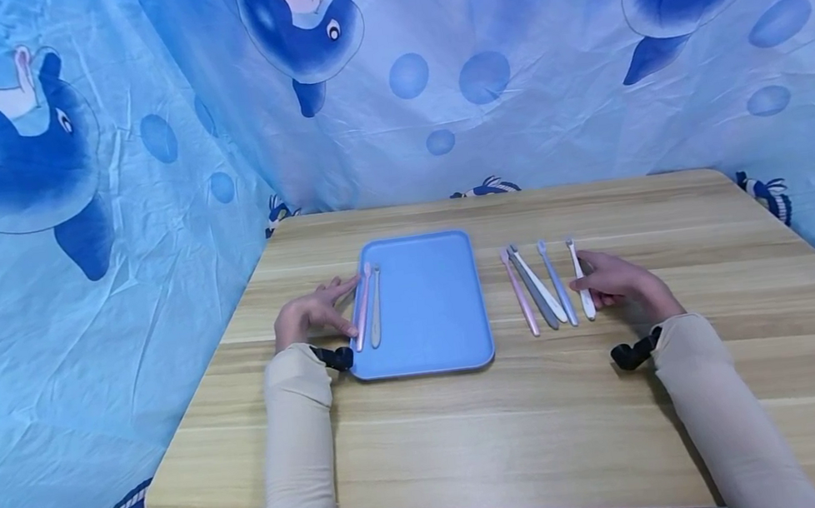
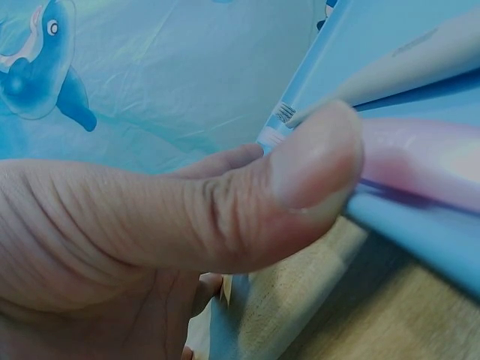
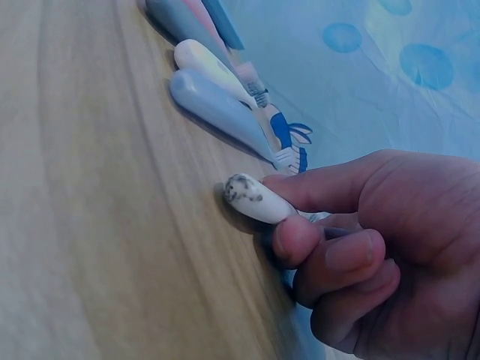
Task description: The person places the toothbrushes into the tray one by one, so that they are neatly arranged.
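Observation:
On the left part of the blue tray [image 1: 431,301] lie a pink toothbrush [image 1: 363,305] and a pale grey toothbrush [image 1: 376,308], side by side. My left hand [image 1: 314,311] is at the tray's left edge, its fingers spread and its thumb [image 2: 315,161] against the pink toothbrush's handle. To the right of the tray, my right hand [image 1: 617,279] pinches a white toothbrush [image 3: 259,199] between thumb and fingers; its handle end has dark speckles. Beside it on the table lie a blue toothbrush [image 1: 558,283], another white one [image 1: 541,285], a dark grey one [image 1: 535,290] and a second pink one [image 1: 521,295].
The wooden table [image 1: 428,436] carries the tray and toothbrushes. Behind and to the left hangs a blue curtain [image 1: 395,146] printed with dolphins. Black straps with small cameras are on both wrists, below the light sleeves [image 1: 300,434].

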`<state>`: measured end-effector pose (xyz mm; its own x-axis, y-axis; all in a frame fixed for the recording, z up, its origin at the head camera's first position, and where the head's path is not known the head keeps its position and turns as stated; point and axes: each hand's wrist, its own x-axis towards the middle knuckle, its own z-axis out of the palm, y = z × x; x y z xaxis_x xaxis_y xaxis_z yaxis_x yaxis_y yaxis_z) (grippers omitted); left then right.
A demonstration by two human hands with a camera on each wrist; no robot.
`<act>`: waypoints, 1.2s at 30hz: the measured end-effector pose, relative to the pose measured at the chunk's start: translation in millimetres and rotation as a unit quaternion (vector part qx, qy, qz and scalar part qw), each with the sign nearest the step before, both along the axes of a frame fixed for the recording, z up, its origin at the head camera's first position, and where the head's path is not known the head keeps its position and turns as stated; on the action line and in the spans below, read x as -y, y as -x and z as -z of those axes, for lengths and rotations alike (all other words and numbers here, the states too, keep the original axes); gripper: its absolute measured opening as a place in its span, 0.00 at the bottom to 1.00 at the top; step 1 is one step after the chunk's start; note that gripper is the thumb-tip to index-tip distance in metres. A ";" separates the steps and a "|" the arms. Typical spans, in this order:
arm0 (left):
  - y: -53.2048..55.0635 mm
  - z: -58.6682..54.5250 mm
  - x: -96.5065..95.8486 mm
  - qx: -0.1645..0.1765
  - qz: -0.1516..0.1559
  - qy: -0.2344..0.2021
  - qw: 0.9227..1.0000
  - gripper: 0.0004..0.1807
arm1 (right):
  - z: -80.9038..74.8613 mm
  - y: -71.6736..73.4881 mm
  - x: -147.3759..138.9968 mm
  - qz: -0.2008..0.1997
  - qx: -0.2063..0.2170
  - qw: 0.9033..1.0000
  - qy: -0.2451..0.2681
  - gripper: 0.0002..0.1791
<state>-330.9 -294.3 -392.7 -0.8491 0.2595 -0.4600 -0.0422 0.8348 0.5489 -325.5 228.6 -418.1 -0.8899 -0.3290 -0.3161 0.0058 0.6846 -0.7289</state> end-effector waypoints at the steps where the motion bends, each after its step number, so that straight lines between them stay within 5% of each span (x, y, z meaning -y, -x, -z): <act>1: 0.1 0.0 0.1 -0.001 0.003 0.000 1.000 0.67 | -0.5 -0.4 -0.1 0.001 0.000 1.000 0.000 0.47; 36: 0.7 -1.3 1.4 0.001 0.002 -0.006 1.000 0.70 | -15.0 0.9 -1.7 0.009 0.007 0.991 0.131 0.43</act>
<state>-331.7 -295.6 -391.5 -0.8470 0.2679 -0.4592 -0.0409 0.8283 0.5588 -326.4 230.3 -403.1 -0.8921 -0.3856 -0.2354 0.0284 0.4722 -0.8811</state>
